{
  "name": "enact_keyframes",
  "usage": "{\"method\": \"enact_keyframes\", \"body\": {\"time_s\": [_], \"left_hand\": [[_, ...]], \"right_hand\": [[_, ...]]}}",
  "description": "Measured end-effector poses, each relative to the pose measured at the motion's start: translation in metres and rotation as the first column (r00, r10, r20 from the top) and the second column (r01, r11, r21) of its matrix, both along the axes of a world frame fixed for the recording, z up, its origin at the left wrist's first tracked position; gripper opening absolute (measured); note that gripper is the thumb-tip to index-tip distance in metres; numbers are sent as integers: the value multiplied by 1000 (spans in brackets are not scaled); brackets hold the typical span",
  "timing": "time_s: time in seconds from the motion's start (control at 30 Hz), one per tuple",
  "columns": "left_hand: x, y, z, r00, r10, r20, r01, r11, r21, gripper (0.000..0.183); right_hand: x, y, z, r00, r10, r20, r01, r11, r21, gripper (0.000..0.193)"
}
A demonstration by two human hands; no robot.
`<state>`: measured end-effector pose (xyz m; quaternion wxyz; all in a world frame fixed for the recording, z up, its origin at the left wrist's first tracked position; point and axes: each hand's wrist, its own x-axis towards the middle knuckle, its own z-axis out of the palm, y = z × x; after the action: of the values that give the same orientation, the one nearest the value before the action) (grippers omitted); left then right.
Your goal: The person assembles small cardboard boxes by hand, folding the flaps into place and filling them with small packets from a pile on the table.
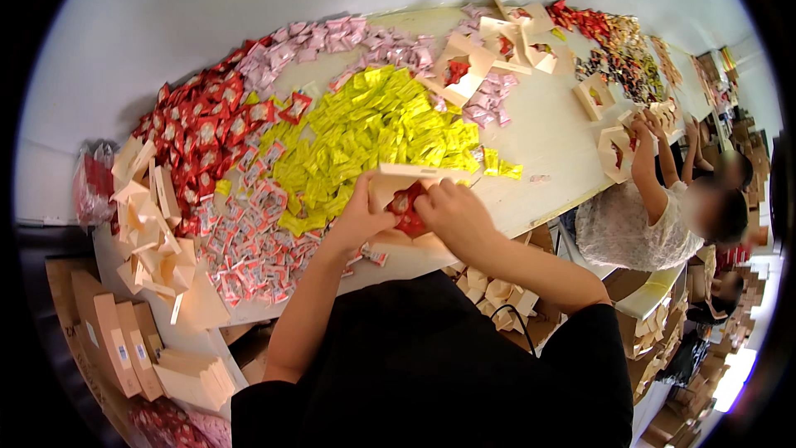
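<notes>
In front of my chest I hold a cream cardboard box [427, 172] with its top open. My left hand [363, 217] grips its left side, thumb over the near edge. My right hand [454, 214] reaches in from the right, its fingers closed on a red packet [405, 209] inside the box. How firmly they grip it is partly hidden. Just beyond the box spreads a large heap of yellow packets [365, 133]. Small red-and-white packets [257, 241] lie to the left of my left hand.
Red packets [199, 133] and pink packets [332, 37] are piled farther back. Folded open boxes [153, 232] stack at the left edge, and filled open boxes [468, 66] stand at the far side. A co-worker [643, 224] handles boxes on the right. A carton of boxes [497, 294] sits below the table edge.
</notes>
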<state>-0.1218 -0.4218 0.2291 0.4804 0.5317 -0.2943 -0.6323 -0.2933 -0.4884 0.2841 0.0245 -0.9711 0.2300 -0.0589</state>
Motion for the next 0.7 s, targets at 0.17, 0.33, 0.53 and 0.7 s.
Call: {"method": "enact_keyframes", "body": {"time_s": [0.17,0.33,0.53,0.7], "left_hand": [[6,-1,3,997,23,80,-30,996,85,75],[-3,-4,19,996,12,87,-13,1000,13,72],[-10,-2,7,974,151,167,-147,989,-34,68],[-6,-4,5,976,180,124,-171,982,-84,67]], "right_hand": [[10,-25,17,972,68,223,-128,955,269,13],[15,-33,5,961,210,182,-276,797,538,21],[17,-22,-5,972,59,227,-128,944,304,21],[20,-10,0,990,89,112,-82,995,-64,17]]}}
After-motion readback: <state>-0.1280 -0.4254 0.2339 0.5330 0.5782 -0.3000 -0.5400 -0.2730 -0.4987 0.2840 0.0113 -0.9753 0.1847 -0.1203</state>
